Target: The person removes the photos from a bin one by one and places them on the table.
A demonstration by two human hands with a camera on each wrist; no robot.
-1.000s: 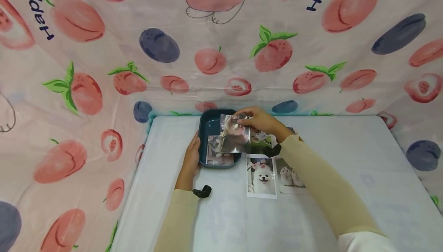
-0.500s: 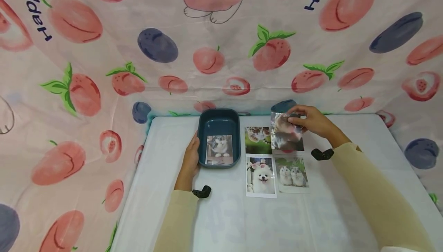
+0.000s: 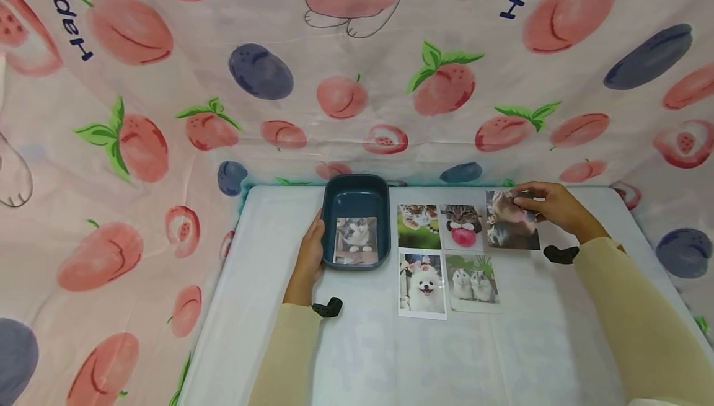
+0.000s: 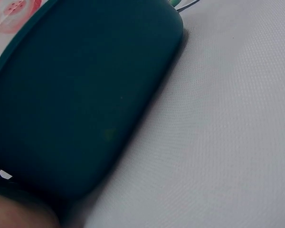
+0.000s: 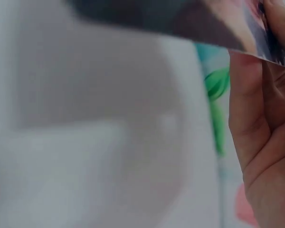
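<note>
My right hand (image 3: 558, 206) pinches the top right of a glossy photo card (image 3: 512, 223), held above the table right of the other cards. In the right wrist view, the thumb lies on one face of the photo card (image 5: 180, 21) and the fingers are behind it. My left hand (image 3: 308, 257) rests along the left side of a dark teal tray (image 3: 353, 192), fingers fairly straight against its wall. A cat photo card (image 3: 356, 242) lies inside the tray. The left wrist view shows the outer wall of the tray (image 4: 85, 95) close up, with part of the hand at lower left.
Right of the tray lie a tiger card (image 3: 418, 229), a card of a cat with a pink ball (image 3: 462, 220), a white dog card (image 3: 423, 285) and a card with two small animals (image 3: 473, 283). A fruit-print cloth (image 3: 385, 102) hangs behind the white table (image 3: 446, 362).
My right hand has carried the photo card rightward from over the tray, past the tiger and cat cards, which now show fully. The left hand stays at the tray.
</note>
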